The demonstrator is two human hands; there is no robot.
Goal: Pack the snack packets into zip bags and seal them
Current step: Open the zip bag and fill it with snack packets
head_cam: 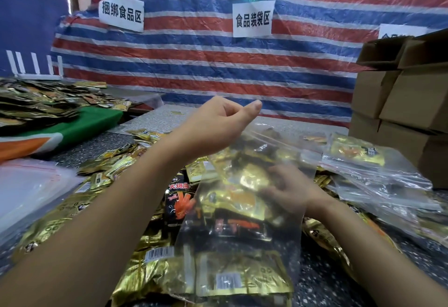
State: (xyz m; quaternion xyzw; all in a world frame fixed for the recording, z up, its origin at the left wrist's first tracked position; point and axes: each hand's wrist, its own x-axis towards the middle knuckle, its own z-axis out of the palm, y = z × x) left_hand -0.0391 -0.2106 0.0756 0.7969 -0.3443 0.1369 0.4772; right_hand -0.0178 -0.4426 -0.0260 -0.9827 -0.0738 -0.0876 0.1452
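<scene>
Zip bag (242, 212), clear and stuffed with gold and black snack packets (232, 205), hangs tilted over the desk (322, 280) between both hands. Left hand (215, 125) is raised at its far top edge, fingers curled with thumb out; whether this grip pinches the plastic I cannot tell. Right hand (288, 193) lies behind the bag's right side, fingers spread against it. Loose packets (101, 176) litter the desk beneath.

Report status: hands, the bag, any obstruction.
Left hand pinches zip bag top edge, holding it up. Right hand inside bag, among snack packets. Bag unsealed. Nothing blocking.
</scene>
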